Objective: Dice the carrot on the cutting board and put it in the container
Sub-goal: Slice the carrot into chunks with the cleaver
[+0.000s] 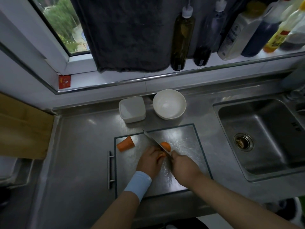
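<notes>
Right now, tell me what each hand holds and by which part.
The right hand grips the knife by its handle; the left hand holds the carrot piece under curled fingers, beside the blade.

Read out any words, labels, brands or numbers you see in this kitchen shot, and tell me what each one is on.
No text here is legible.
White bottle: printed label with a round logo, blurred.
Yellow bottle: red label, blurred.
Red sticker on the window frame: marks too small.
Sink wall: stamped mark, blurred.
Olive bottle and dark bottle: small base labels, too small.
</notes>
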A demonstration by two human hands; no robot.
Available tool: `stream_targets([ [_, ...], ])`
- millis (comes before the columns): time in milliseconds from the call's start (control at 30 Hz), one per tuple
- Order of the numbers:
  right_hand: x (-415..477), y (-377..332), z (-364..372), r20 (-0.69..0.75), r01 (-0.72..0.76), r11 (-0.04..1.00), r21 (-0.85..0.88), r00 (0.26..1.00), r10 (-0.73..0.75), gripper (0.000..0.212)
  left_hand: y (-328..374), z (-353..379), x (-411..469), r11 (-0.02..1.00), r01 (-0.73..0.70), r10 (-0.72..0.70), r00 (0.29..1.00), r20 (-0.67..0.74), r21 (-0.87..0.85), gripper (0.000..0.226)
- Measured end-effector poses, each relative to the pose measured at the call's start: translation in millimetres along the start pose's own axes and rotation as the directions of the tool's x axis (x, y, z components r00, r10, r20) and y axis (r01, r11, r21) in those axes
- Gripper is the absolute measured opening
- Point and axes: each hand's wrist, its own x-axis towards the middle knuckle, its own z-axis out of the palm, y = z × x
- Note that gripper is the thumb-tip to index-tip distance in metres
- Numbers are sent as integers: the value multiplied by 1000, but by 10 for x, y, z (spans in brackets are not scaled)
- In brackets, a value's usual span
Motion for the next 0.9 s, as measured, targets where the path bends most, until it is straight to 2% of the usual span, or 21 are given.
stream_targets([
  [100, -19, 8, -18, -14, 3, 1000, 2, 1000, -3, 21, 9, -16, -12, 1000, 15, -15, 999, 29, 9, 23],
  [267, -12, -79, -42, -10, -3, 999, -36, 1000, 2, 34, 43, -65, -45, 997, 71, -71, 997, 19, -25, 23],
  [533, -275, -179, -88, -22, -46, 988, -144, 999, 44, 41, 63, -57, -75, 991, 117, -117, 993, 11, -70, 27],
  [700, -361, -240, -180, -25, -56, 990, -128, 998, 53, 32, 59, -66, -79, 991, 121, -121, 993, 10, -61, 28],
  [900, -375, -213, -232, 12, -70, 990, -120, 997, 72, 42, 55, -77, -78, 990, 117, -115, 993, 19, -79, 24],
])
